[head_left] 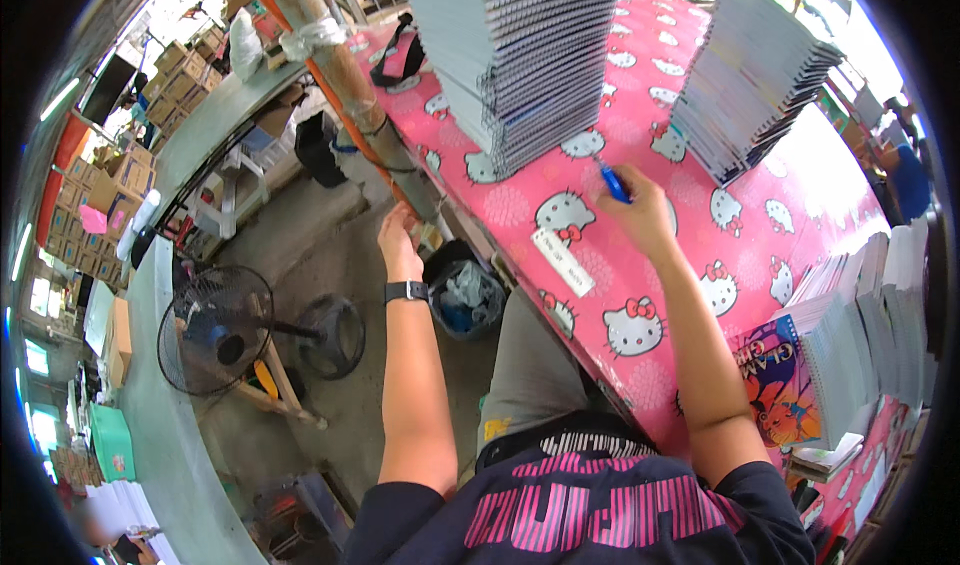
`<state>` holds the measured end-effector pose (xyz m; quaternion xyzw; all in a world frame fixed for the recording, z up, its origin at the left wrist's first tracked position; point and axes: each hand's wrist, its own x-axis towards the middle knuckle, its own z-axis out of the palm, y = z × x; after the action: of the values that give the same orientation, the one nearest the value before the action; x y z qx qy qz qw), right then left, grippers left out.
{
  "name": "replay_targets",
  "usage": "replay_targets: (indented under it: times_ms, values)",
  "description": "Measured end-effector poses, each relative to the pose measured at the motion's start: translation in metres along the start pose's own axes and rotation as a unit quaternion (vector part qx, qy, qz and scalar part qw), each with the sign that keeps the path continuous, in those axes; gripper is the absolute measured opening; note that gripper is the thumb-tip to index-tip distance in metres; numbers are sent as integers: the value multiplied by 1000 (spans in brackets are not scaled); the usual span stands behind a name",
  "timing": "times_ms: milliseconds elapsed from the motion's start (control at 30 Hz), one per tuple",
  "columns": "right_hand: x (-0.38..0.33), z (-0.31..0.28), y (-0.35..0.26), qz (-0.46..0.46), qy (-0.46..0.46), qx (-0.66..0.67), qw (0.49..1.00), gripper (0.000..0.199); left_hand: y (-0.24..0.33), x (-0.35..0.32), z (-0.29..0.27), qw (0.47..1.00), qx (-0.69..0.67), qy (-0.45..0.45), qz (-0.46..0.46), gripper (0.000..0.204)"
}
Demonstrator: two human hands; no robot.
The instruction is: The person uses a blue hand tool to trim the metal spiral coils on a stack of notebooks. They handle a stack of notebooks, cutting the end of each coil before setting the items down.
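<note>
My right hand is closed around a small blue-handled tool with a thin tip, perhaps a screwdriver; its exact kind is hard to make out. That hand is over the pink cartoon-cat table cover, in front of a tall stack of spiral-bound notebooks. My left hand, with a dark watch on its wrist, hangs off the table's left edge beside a post. Its fingers are stretched and nothing shows in it. A white paper label strip lies on the cover between my hands.
A second notebook stack leans at the right. Nearer stand more notebooks, one with a colourful cover. Below my left hand is a lined bin. A black fan, a long grey table and cardboard boxes are at the left.
</note>
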<state>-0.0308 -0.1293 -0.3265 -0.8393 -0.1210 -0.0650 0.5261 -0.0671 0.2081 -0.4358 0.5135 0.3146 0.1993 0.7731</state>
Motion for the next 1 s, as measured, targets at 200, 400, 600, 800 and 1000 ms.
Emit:
replay_targets:
  times_ms: [200, 400, 600, 800, 1000]
  values:
    - [26, 13, -49, -78, 24, -90, 993, 37, 88, -64, 112, 913, 64, -199, 352, 47]
    - [54, 27, -63, -160, 73, -183, 967, 41, 94, -73, 159, 864, 101, -119, 479, 55]
    - [67, 33, -74, -175, 92, -220, 955, 41, 109, -74, 172, 838, 116, -110, 522, 26]
    - [70, 37, -75, -241, 145, -277, 919, 35, 110, -74, 164, 869, 106, -130, 466, 21]
    - [72, 32, -82, -156, 48, -274, 948, 31, 111, -74, 164, 878, 102, -123, 452, 21]
